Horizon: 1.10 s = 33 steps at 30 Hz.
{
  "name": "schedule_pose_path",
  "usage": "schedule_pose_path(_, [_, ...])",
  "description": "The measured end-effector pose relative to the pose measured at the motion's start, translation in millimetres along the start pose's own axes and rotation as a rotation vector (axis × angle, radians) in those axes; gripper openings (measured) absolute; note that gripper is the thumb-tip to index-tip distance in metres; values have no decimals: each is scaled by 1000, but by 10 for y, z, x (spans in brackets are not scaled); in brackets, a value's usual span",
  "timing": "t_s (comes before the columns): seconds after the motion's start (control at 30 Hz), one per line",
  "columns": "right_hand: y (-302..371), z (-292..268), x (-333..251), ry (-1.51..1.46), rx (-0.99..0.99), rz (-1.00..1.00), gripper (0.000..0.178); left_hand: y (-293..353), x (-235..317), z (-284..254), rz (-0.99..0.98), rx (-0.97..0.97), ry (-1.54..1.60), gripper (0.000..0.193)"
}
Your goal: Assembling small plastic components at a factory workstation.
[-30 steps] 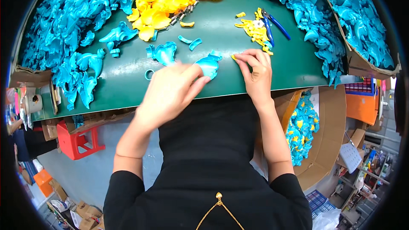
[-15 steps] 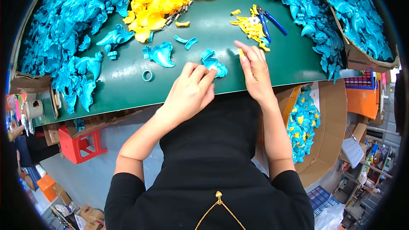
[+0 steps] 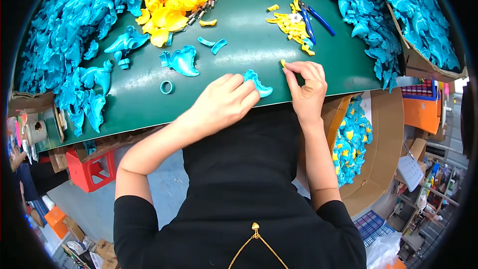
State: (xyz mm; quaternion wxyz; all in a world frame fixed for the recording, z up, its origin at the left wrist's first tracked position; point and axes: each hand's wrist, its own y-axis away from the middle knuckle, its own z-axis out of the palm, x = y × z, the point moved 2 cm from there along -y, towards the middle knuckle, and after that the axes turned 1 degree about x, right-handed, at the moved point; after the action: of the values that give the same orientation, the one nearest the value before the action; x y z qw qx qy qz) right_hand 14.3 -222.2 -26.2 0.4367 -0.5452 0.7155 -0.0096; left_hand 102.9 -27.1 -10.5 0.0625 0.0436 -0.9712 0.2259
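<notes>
My left hand (image 3: 226, 98) is closed on a curved teal plastic shell piece (image 3: 258, 83) near the table's front edge. Its fingers cover the shell's left end. To the right, my right hand (image 3: 307, 85) pinches a small yellow plastic piece (image 3: 283, 63) between thumb and forefinger, above the green table. Left of my left hand lie another teal shell piece (image 3: 183, 62) and a teal ring (image 3: 167, 87). Behind them rest two small curved teal strips (image 3: 212, 45). Blue-handled nippers (image 3: 318, 20) lie beside a small pile of yellow pieces (image 3: 294, 27).
Teal parts heap at the left (image 3: 74, 35) and spill from a carton (image 3: 423, 35) at the right. Large yellow shells (image 3: 174, 0) pile at the back, near small metal cylinders (image 3: 204, 9). Below the right edge stands a cardboard box (image 3: 381, 154) of teal-and-yellow pieces. A red stool (image 3: 84, 172) is lower left.
My left hand has taken firmer hold of the teal shell, which has turned. My right hand has moved slightly right, its fingers now bent in a pinch around the yellow piece.
</notes>
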Motion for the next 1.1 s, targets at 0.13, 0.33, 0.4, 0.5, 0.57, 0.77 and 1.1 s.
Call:
schedule_pose_path(0.13, [-18,7,-62,-14,6,17,15,-12,219,141,-185,108,-54,30])
schedule_pose_path(0.33, [107,30,-210,-277,-171,81,15,-42,267,195,-197,222,-36,20])
schedule_pose_path(0.4, [127,82,-226,-226,-161,50,16,-38,268,192,-215,223,-27,20])
schedule_pose_path(0.5, [123,109,-274,-149,-165,65,15,-42,248,193,-189,218,-42,19])
schedule_pose_path(0.57, [120,100,-325,-36,-180,-51,9,-31,243,208,-192,223,-44,19])
schedule_pose_path(0.77, [-174,-76,-276,-32,-453,-138,12,47,169,139,-157,127,69,31])
schedule_pose_path(1.1, [-1619,1358,-220,61,-296,-515,8,184,237,24,-387,156,28,33])
